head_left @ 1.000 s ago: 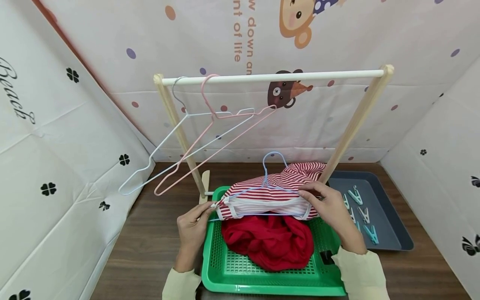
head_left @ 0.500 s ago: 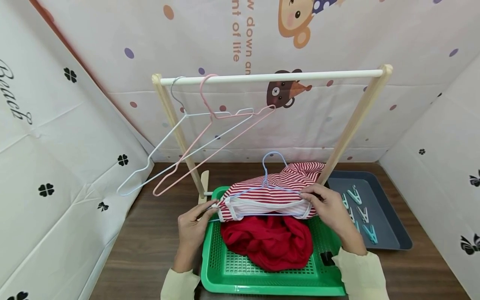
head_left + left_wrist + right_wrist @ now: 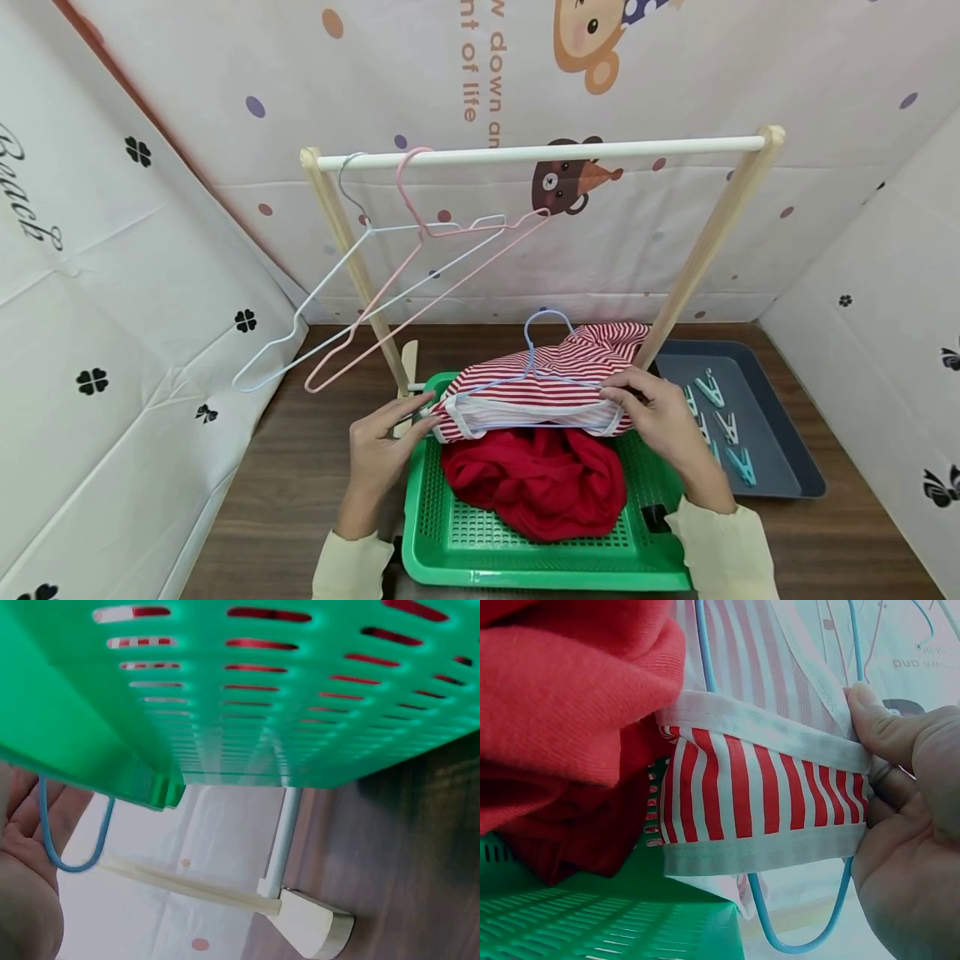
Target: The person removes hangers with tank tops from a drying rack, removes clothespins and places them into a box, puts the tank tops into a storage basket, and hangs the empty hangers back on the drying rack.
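A red-and-white striped sleeveless top (image 3: 607, 342) lies over the back of a green basket (image 3: 547, 577), with a light blue hanger (image 3: 528, 337) threaded through its neck opening, hook upward. My right hand (image 3: 663, 421) pinches the top's shoulder strap against the hanger wire. In the right wrist view, the hanger's rounded end (image 3: 799, 949) pokes out past the striped strap (image 3: 761, 787). At the left shoulder, my left hand (image 3: 375, 450) has thumb and fingers spread apart. The left wrist view has the hanger's other looped end (image 3: 79, 868) in front of that palm.
Crumpled red cloth (image 3: 540, 492) fills the basket's middle. A wooden rack with a white bar (image 3: 525, 155) stands behind, a white hanger (image 3: 330, 275) and a pink hanger (image 3: 408, 187) on its left side. Several clothespins (image 3: 741, 467) lie in a grey tray (image 3: 787, 433) at right.
My left thumb and fingers have parted from their pinch at the left shoulder, and that hand has shifted slightly left. The hanger's hook has dipped a little. The right hand keeps its hold.
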Demonstrator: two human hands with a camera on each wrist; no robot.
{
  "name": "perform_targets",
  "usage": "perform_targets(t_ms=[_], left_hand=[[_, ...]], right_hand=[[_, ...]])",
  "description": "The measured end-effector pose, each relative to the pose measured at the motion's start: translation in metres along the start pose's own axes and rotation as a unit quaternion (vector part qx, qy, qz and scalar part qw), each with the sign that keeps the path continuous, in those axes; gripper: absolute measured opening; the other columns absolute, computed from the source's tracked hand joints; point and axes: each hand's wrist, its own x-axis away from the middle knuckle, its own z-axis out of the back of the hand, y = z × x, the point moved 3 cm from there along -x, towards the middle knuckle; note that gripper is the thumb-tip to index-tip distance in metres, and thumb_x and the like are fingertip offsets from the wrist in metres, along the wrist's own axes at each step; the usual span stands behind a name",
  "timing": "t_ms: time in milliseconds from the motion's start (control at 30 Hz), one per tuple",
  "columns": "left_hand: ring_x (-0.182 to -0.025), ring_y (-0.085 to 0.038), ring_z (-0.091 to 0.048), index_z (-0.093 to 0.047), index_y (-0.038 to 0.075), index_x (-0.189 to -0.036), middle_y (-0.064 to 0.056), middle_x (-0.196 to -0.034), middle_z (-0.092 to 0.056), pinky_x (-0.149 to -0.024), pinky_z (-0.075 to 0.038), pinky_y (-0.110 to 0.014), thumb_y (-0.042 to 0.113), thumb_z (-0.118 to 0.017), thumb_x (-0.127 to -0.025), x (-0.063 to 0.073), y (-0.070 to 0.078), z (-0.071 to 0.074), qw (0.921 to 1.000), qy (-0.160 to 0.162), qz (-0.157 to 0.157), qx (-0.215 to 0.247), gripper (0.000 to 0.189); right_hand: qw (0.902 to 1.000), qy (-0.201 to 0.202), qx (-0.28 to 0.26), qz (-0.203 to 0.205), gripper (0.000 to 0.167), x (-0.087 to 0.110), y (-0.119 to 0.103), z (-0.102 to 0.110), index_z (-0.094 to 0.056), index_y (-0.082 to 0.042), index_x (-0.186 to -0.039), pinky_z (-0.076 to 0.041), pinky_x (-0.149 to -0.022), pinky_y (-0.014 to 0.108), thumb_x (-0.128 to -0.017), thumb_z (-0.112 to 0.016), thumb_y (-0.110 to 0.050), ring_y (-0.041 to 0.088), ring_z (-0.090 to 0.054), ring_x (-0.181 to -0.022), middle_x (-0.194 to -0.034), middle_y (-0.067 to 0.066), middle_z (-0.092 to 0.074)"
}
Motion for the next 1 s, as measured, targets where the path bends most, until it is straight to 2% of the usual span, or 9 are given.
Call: perform_targets(t_ms=[233, 567, 800, 1000], left_hand=[[-0.092, -0.024, -0.079, -0.082, -0.003, -0.107, -0.015, -0.102, -0.08, -0.086, -0.059, -0.022, -0.019, -0.085, -0.078, 0.001, -0.0013, -0.0048, 0.9995, -0.023, 0.02, -0.006, 0.034], [-0.089, -0.022, -0.079, -0.083, -0.002, -0.104, -0.015, -0.098, -0.08, -0.084, -0.06, -0.021, -0.02, -0.083, -0.078, 0.0002, 0.0, -0.0053, 0.9999, -0.001, 0.011, -0.006, 0.031], [-0.086, -0.027, -0.078, -0.082, -0.003, -0.101, -0.016, -0.097, -0.079, -0.083, -0.06, -0.021, -0.009, -0.082, -0.087, 0.0014, -0.0009, -0.003, 0.9997, 0.019, 0.013, -0.002, 0.016], [-0.087, -0.016, -0.077, -0.082, -0.002, -0.099, -0.016, -0.096, -0.079, -0.078, -0.059, -0.018, -0.021, -0.079, -0.082, 0.0028, -0.0027, -0.0009, 0.999, 0.036, 0.027, -0.006, 0.026]], right_hand=[[0.9999, 0.0, -0.007, 0.009, 0.028, 0.0002, -0.0025, -0.0008, -0.079, -0.009, -0.099, -0.041, -0.058, 0.022, -0.087, -0.077, 0.017, 0.008, -0.05, -0.066, -0.09, 0.001, -0.071], [0.9995, 0.028, -0.016, 0.003, 0.027, 0.0018, -0.0029, 0.0026, -0.079, -0.005, -0.098, -0.04, -0.053, 0.022, -0.087, -0.075, 0.019, 0.008, -0.049, -0.061, -0.092, 0.007, -0.072], [0.9969, 0.073, 0.026, 0.014, 0.029, 0.0025, -0.0022, 0.0062, -0.08, -0.005, -0.097, -0.039, -0.056, 0.019, -0.083, -0.078, 0.02, 0.007, -0.05, -0.064, -0.093, 0.007, -0.075], [0.9952, 0.089, 0.028, 0.028, 0.025, 0.0028, -0.0029, 0.0081, -0.08, -0.001, -0.098, -0.037, -0.055, 0.018, -0.082, -0.079, 0.02, 0.008, -0.047, -0.061, -0.091, 0.009, -0.074]])
